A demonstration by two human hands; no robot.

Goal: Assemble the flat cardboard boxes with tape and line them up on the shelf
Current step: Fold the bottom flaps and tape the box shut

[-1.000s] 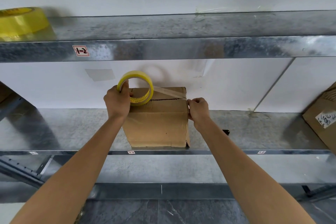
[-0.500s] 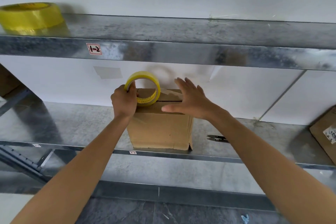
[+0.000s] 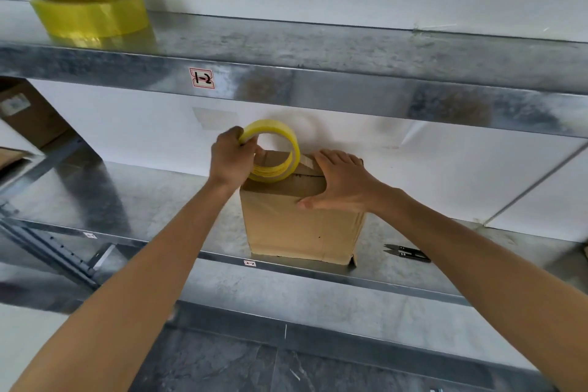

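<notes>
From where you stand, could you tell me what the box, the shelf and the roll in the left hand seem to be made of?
The box: plain brown cardboard, matte, creased at its edges. The shelf: metal, probably galvanized steel, grey, mottled, dully reflective. The roll in the left hand: yellowish plastic tape, glossy and see-through.

Right hand (image 3: 343,183) covering right half of box (image 3: 296,229) top seam. Left-edge carton (image 3: 31,119) running out of frame, its label (image 3: 14,104) blurring beyond reading. Snips (image 3: 408,253) showing too small for detail.
</notes>
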